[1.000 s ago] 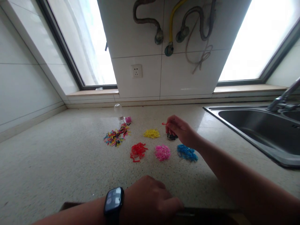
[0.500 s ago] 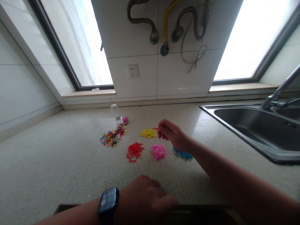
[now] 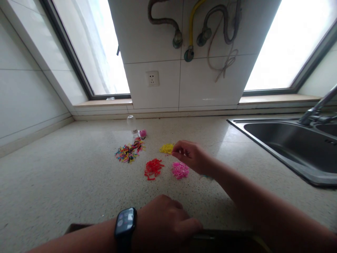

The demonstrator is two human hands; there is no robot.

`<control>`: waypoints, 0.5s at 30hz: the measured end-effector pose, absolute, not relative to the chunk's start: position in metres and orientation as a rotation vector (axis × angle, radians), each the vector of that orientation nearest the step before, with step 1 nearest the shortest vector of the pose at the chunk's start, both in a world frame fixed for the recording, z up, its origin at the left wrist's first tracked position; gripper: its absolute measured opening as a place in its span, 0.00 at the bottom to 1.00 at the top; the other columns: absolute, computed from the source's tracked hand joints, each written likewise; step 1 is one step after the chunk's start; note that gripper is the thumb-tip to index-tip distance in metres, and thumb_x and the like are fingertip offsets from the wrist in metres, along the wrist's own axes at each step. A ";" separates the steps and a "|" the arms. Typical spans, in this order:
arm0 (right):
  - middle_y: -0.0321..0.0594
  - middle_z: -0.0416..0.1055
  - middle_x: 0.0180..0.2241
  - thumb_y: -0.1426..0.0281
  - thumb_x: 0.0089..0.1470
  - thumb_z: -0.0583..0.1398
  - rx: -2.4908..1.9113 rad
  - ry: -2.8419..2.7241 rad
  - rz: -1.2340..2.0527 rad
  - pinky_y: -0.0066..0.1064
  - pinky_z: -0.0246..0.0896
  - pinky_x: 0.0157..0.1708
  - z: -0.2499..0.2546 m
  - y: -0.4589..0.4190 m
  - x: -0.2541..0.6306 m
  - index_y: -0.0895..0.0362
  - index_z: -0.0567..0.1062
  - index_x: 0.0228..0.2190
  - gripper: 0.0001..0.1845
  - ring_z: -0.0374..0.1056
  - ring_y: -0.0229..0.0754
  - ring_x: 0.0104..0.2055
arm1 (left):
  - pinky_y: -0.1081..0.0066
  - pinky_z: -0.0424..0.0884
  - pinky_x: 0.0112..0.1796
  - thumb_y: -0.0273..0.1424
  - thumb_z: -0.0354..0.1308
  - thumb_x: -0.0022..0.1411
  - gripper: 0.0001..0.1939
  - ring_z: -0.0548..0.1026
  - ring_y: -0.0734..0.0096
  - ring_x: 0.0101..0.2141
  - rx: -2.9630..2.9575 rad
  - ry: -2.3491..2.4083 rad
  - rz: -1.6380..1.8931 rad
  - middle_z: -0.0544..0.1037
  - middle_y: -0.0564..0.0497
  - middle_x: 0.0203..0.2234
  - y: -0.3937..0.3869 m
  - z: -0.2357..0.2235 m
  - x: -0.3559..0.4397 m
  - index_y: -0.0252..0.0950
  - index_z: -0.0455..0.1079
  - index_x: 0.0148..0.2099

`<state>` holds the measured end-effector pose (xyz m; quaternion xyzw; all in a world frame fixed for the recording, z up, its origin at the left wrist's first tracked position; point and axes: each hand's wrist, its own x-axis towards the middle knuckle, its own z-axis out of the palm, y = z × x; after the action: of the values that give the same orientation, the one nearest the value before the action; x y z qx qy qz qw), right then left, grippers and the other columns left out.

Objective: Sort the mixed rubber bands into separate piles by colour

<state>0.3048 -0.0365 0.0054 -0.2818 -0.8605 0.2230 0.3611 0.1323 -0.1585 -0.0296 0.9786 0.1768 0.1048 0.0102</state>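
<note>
My right hand (image 3: 191, 154) is closed in a pinch over the counter, at the right edge of the yellow rubber band pile (image 3: 166, 148). A thin red rubber band (image 3: 167, 154) pokes out from its fingertips. Below the hand lies a pink rubber band pile (image 3: 180, 170), with a red rubber band pile (image 3: 153, 168) to its left. The blue pile (image 3: 206, 176) is mostly hidden under my right wrist. My left hand (image 3: 168, 221), with a watch (image 3: 125, 223) on its wrist, rests at the counter's front edge, fingers curled and nothing visible in them.
A mixed-colour rubber band pile (image 3: 130, 151) lies to the left, beside a clear container (image 3: 131, 124) and a pink round piece (image 3: 143, 133). A steel sink (image 3: 284, 140) with a faucet (image 3: 313, 112) is set into the counter at right. Hoses (image 3: 191, 31) hang on the wall.
My right hand has moved slightly left and down with the red band, toward the yellow pile's edge, and its wrist covers more of the blue pile. The left hand stays at the edge.
</note>
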 end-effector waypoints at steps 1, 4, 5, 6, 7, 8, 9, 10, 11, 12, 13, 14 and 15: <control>0.36 0.71 0.29 0.67 0.61 0.60 -0.713 -2.297 0.480 0.30 0.57 0.33 0.006 -0.038 0.303 0.55 0.75 0.34 0.06 0.63 0.36 0.31 | 0.69 0.62 0.22 0.36 0.52 0.70 0.08 0.75 0.70 0.23 3.059 0.553 0.332 0.76 0.56 0.22 -0.158 -0.030 0.133 0.38 0.66 0.46; 0.39 0.74 0.32 0.68 0.61 0.60 -0.712 -2.497 0.283 0.31 0.56 0.38 0.006 -0.042 0.295 0.55 0.76 0.34 0.06 0.66 0.39 0.35 | 0.69 0.60 0.21 0.36 0.52 0.70 0.07 0.74 0.70 0.22 3.068 0.558 0.357 0.75 0.56 0.21 -0.158 -0.031 0.133 0.38 0.66 0.44; 0.39 0.75 0.32 0.68 0.61 0.60 -0.731 -2.544 0.245 0.32 0.56 0.38 0.006 -0.043 0.292 0.56 0.76 0.33 0.06 0.67 0.40 0.36 | 0.69 0.60 0.21 0.36 0.52 0.70 0.07 0.74 0.70 0.22 3.069 0.557 0.362 0.75 0.56 0.21 -0.158 -0.031 0.133 0.37 0.66 0.43; 0.39 0.75 0.32 0.68 0.61 0.60 -0.758 -2.581 0.215 0.32 0.55 0.37 0.005 -0.044 0.290 0.56 0.76 0.33 0.06 0.67 0.40 0.37 | 0.69 0.60 0.21 0.36 0.53 0.70 0.07 0.74 0.70 0.21 3.070 0.554 0.365 0.75 0.56 0.21 -0.158 -0.031 0.133 0.37 0.66 0.42; 0.40 0.76 0.32 0.68 0.61 0.60 -0.788 -2.607 0.190 0.32 0.54 0.37 0.004 -0.045 0.287 0.56 0.76 0.33 0.06 0.68 0.41 0.37 | 0.69 0.60 0.21 0.36 0.53 0.69 0.07 0.74 0.70 0.21 3.071 0.554 0.363 0.75 0.56 0.21 -0.158 -0.031 0.133 0.37 0.66 0.41; 0.40 0.76 0.32 0.68 0.61 0.60 -0.816 -2.626 0.169 0.31 0.53 0.36 0.003 -0.046 0.285 0.56 0.76 0.32 0.06 0.68 0.41 0.37 | 0.69 0.60 0.21 0.36 0.53 0.69 0.07 0.74 0.71 0.21 3.070 0.555 0.360 0.75 0.56 0.21 -0.158 -0.031 0.133 0.38 0.66 0.41; 0.40 0.76 0.32 0.68 0.61 0.61 -0.836 -2.640 0.148 0.31 0.53 0.35 0.002 -0.047 0.284 0.57 0.76 0.32 0.07 0.68 0.41 0.36 | 0.69 0.60 0.21 0.36 0.54 0.69 0.07 0.74 0.71 0.22 3.067 0.560 0.354 0.75 0.56 0.21 -0.158 -0.031 0.133 0.38 0.65 0.41; 0.40 0.76 0.32 0.68 0.60 0.61 -0.848 -2.650 0.128 0.31 0.52 0.34 0.001 -0.048 0.282 0.57 0.76 0.32 0.07 0.68 0.41 0.36 | 0.69 0.60 0.22 0.35 0.54 0.69 0.06 0.74 0.71 0.22 3.064 0.564 0.352 0.75 0.56 0.21 -0.158 -0.032 0.133 0.38 0.65 0.41; 0.40 0.76 0.31 0.68 0.60 0.61 -0.855 -2.658 0.107 0.31 0.51 0.34 0.000 -0.049 0.281 0.57 0.76 0.31 0.07 0.68 0.41 0.36 | 0.69 0.60 0.22 0.36 0.54 0.69 0.06 0.73 0.71 0.22 3.062 0.566 0.352 0.75 0.56 0.21 -0.158 -0.032 0.133 0.38 0.65 0.41; 0.40 0.76 0.31 0.67 0.60 0.61 -0.856 -2.667 0.087 0.31 0.51 0.33 -0.001 -0.050 0.280 0.57 0.76 0.31 0.07 0.68 0.41 0.35 | 0.69 0.59 0.22 0.36 0.54 0.69 0.07 0.73 0.71 0.22 3.061 0.570 0.350 0.75 0.57 0.22 -0.158 -0.032 0.133 0.38 0.64 0.41; 0.40 0.76 0.31 0.67 0.60 0.61 -0.856 -2.678 0.066 0.31 0.50 0.33 -0.002 -0.051 0.278 0.57 0.76 0.31 0.07 0.68 0.41 0.35 | 0.69 0.58 0.22 0.36 0.53 0.69 0.07 0.73 0.71 0.22 3.062 0.571 0.351 0.75 0.57 0.22 -0.159 -0.033 0.133 0.38 0.64 0.42; 0.40 0.76 0.31 0.67 0.60 0.61 -0.856 -2.690 0.044 0.31 0.50 0.32 -0.003 -0.051 0.277 0.57 0.76 0.31 0.07 0.67 0.41 0.35 | 0.69 0.57 0.21 0.37 0.53 0.69 0.07 0.72 0.71 0.22 3.066 0.571 0.354 0.75 0.57 0.21 -0.159 -0.033 0.133 0.38 0.64 0.41; 0.40 0.76 0.31 0.67 0.59 0.61 -0.855 -2.701 0.024 0.31 0.50 0.32 -0.005 -0.052 0.276 0.57 0.76 0.30 0.08 0.67 0.41 0.34 | 0.68 0.57 0.21 0.37 0.53 0.69 0.07 0.72 0.72 0.22 3.071 0.572 0.357 0.74 0.57 0.21 -0.159 -0.034 0.132 0.38 0.64 0.41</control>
<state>0.2756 -0.0522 -0.0045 -0.2983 -0.9420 0.0085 0.1537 0.1324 -0.1589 -0.0338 0.9767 0.1820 0.1135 -0.0013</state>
